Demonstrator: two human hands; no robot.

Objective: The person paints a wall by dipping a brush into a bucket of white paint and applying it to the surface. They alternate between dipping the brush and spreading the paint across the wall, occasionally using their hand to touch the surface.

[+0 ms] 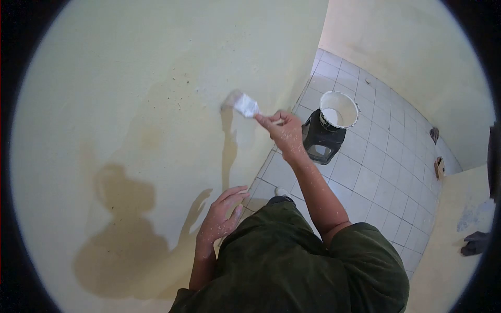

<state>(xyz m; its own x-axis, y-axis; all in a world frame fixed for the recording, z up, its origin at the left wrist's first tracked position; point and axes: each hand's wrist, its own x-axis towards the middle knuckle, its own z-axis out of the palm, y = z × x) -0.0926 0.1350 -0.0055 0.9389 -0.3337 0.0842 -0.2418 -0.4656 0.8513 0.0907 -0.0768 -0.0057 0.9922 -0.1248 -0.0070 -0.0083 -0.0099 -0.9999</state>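
My right hand (286, 131) pinches a paint-covered white brush (246, 105) by its near end, and the brush's far end meets the pale yellow wall (130, 62). Around that far end the picture is slightly blurred. White specks dot the hand and forearm. Lower down, my left hand (222, 216) is held near the wall with its fingers apart and nothing in it. Small dark marks and pits show on the wall left of the brush.
A white bucket (339, 109) with a smeared rim stands on a black stool (322, 140) on the tiled floor (373, 161). A small brown box (440, 168) lies by the far right wall. Dark cloth (475, 243) is at the right edge.
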